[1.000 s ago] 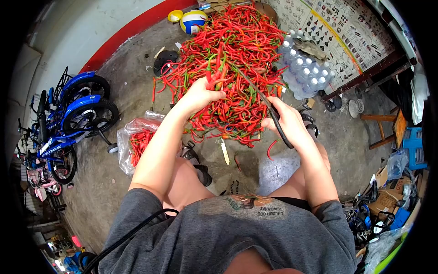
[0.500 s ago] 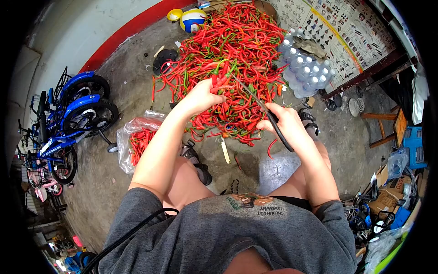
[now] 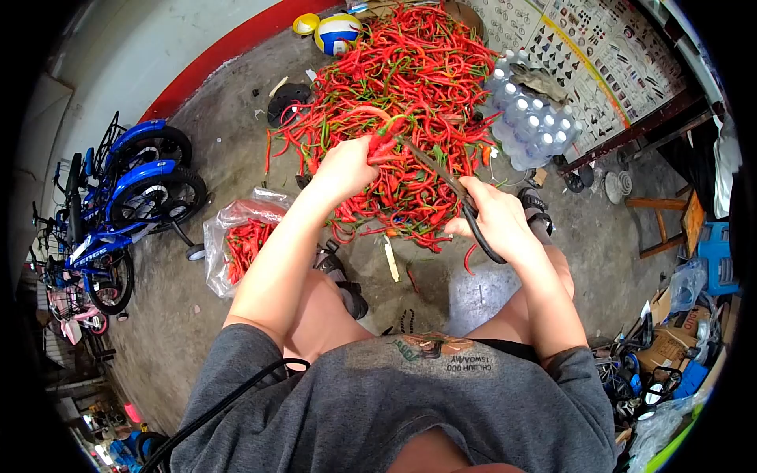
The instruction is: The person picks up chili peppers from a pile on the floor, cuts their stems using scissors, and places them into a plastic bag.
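A few red chili peppers (image 3: 382, 145) with green stems are gripped in my left hand (image 3: 345, 169), above a large heap of chili peppers (image 3: 418, 63). My right hand (image 3: 495, 214) is closed around the dark handles of a pair of scissors (image 3: 470, 211). The blades point up and left, their tips close beside the held peppers' stems; whether they touch is unclear. Below and left of my left forearm, a clear plastic bag (image 3: 218, 264) on the floor contains more red peppers. One loose pepper (image 3: 470, 258) lies under my right hand.
Shrink-wrapped water bottles (image 3: 528, 118) stand right of the heap, and a volleyball (image 3: 337, 35) sits behind it. Blue bicycles (image 3: 118, 213) are at the left. On the right are a wooden stool (image 3: 670, 225), a blue plastic stool (image 3: 717, 256) and a cardboard box (image 3: 670, 344).
The scissors' blades look wider and have tilted slightly in my right hand. My left hand has shifted a little to the right, still gripping peppers.
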`<state>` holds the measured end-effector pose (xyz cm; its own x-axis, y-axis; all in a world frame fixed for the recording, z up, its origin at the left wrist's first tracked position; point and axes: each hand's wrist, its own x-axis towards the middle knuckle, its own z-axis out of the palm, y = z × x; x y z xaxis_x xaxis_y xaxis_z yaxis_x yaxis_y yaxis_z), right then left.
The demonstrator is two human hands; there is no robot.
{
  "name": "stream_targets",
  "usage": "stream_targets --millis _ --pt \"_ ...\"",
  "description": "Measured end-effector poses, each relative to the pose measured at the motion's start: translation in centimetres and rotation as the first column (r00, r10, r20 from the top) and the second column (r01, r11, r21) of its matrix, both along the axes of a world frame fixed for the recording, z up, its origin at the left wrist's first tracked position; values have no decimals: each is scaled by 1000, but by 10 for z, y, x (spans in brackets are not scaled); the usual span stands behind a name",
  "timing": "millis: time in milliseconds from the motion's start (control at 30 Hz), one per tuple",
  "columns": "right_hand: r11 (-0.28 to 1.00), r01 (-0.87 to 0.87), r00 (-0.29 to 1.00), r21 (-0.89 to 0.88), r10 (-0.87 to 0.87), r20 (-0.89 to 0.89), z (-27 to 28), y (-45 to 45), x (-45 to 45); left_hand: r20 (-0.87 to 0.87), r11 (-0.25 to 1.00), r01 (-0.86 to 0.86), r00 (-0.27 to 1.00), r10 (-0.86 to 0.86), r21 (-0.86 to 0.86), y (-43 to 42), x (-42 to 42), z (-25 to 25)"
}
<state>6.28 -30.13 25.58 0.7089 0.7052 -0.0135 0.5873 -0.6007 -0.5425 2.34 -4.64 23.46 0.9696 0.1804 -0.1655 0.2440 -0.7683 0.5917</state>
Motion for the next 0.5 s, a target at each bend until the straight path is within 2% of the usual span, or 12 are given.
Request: stream_targets --millis 67,200,300,367,400,433,467,500 --pt "1000 -4 1000 -15 4 10 -5 2 0 7 990 28 1000 -30 138 -6 -1 5" --pt "1000 1 1000 18 -1 14 -7 5 -1 36 956 91 994 -105 277 -13 1 -4" --pt "999 -8 1000 -39 9 18 -12 5 0 37 949 108 992 -124 296 -16 0 -2" --pt "998 24 1000 53 -24 7 -12 4 -2 25 951 108 992 -120 289 -16 1 0" --pt "998 25 1000 53 -26 8 -13 3 -2 23 974 58 998 -65 221 -15 1 2" --pt "990 34 999 137 -30 -32 -13 1 -2 18 988 5 1000 -8 152 -13 1 3" --pt "975 44 997 219 -28 -73 -13 -1 -1 19 988 3 1000 -5 152 -8 3 -2" --pt "968 69 989 240 -35 -144 -11 -4 2 52 960 -23 998 39 -279 -3 6 -5"
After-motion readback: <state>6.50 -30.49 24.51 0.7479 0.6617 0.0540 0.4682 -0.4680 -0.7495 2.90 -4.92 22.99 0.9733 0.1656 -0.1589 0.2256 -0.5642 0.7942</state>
